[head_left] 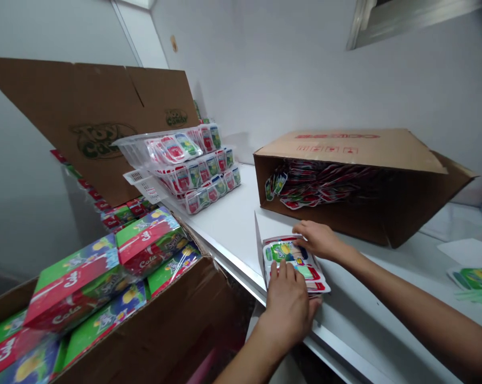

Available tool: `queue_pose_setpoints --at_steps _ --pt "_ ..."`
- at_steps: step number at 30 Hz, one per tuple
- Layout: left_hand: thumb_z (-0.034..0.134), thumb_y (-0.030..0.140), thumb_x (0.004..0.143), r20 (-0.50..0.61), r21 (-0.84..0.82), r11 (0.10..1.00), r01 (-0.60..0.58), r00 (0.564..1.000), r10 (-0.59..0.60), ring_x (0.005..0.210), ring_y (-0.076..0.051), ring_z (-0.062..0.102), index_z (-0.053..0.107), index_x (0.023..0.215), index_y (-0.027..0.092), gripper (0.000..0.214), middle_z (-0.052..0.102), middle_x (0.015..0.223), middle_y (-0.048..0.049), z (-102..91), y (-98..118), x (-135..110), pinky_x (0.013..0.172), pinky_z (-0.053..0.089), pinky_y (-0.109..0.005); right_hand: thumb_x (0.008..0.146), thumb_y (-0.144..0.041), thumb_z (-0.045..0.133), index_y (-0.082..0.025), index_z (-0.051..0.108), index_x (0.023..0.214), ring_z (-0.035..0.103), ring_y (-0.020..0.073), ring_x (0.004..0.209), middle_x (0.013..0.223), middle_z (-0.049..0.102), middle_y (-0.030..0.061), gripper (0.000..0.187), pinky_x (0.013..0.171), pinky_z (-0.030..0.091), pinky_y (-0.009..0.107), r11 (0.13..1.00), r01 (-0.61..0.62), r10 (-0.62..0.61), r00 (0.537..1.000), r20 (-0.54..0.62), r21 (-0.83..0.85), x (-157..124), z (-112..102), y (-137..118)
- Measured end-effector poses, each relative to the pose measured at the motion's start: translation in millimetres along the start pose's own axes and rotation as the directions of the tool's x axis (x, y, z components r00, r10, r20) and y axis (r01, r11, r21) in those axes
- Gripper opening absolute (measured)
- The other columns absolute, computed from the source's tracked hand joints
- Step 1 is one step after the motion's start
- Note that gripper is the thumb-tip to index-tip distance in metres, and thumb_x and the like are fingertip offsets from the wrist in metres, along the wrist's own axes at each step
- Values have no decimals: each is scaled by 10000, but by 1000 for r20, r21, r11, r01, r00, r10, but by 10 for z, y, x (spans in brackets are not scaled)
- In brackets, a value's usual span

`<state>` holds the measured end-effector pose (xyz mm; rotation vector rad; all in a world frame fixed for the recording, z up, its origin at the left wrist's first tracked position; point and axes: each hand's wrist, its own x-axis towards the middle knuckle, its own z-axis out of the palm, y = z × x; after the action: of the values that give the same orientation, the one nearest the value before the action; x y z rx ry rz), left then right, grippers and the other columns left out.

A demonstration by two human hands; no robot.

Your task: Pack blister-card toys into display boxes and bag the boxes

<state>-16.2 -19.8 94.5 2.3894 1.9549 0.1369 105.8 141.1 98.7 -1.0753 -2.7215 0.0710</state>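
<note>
A small stack of colourful candy packets [291,255] lies on the white table [232,221] near its front edge. My left hand [287,304] presses against the near side of the stack, fingers together on top of it. My right hand [319,239] holds the far right side, fingers curled over the edge. Both hands squeeze the stack between them.
A cardboard box [356,149] lies on its side behind my hands, full of packets. White baskets [139,146] stacked with packets stand at the back left. An open carton [152,330] of boxed candy sits at the lower left, its flap [84,106] raised. Loose packets [475,280] lie at the right.
</note>
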Motion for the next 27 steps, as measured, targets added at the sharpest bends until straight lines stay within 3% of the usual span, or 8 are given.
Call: queue_pose_setpoints --at_steps 4,11,14,16,18,21,24,27 --pt "601 493 820 101 -85 996 11 995 -2 1280 -396 472 539 1221 110 558 530 1337 -237 -48 -73 -11 1043 397 -544 914 -207 517 -189 669 820 640 156 735 828 710 39 180 604 351 226 997 70 -67 996 54 -44 155 88 17" --pt "608 424 814 118 -52 999 1 993 5 1263 -433 481 532 1192 100 504 563 1284 -270 -18 -74 4 984 428 -573 888 -48 467 -120 661 932 642 214 772 937 702 136 211 646 397 283 965 173 -173 985 16 -196 -34 104 -114" --pt "607 432 813 113 -58 998 -17 993 23 1228 -437 513 531 1201 88 524 576 1258 -287 -29 -78 10 958 450 -567 910 -53 435 -112 657 951 651 230 803 1031 701 165 233 700 442 321 957 172 -210 966 -150 -236 -68 7 -94" --pt "616 446 807 99 -61 998 -11 995 17 1187 -429 544 548 1178 84 523 601 1219 -278 -37 -82 15 942 464 -561 917 -68 440 -119 657 918 656 247 869 1091 694 174 223 761 472 354 950 203 -271 912 -307 -237 -105 -93 -76" --pt "632 458 796 60 -68 998 3 998 2 1143 -408 571 578 1130 86 503 630 1172 -249 -30 -87 12 937 473 -547 919 -83 454 -127 653 898 649 258 963 1148 679 176 205 826 492 380 928 311 -368 852 -372 -205 -198 -173 -83" --pt "641 428 794 -2 -98 995 1 1000 -1 1047 -370 616 617 1073 87 441 663 1099 -208 20 -106 -5 912 501 -512 922 -83 443 -143 634 961 644 228 1016 1185 668 158 204 857 519 365 860 502 -502 799 -330 -94 -455 -199 -134" --pt "629 363 810 -59 -187 981 -59 997 48 1046 -346 626 588 1207 114 471 663 1160 -189 74 -139 -21 944 501 -489 917 -50 409 -160 595 1038 625 210 1074 1198 660 142 248 902 517 371 837 546 -513 799 -314 20 -734 -163 -196" --pt "616 325 833 -115 -265 952 -154 985 128 1191 -337 566 478 1374 175 578 595 1329 -150 102 -165 -25 1050 435 -481 917 -69 410 -165 580 1019 606 227 1109 1181 660 141 220 959 492 421 834 542 -504 825 -256 104 -899 -140 -265"
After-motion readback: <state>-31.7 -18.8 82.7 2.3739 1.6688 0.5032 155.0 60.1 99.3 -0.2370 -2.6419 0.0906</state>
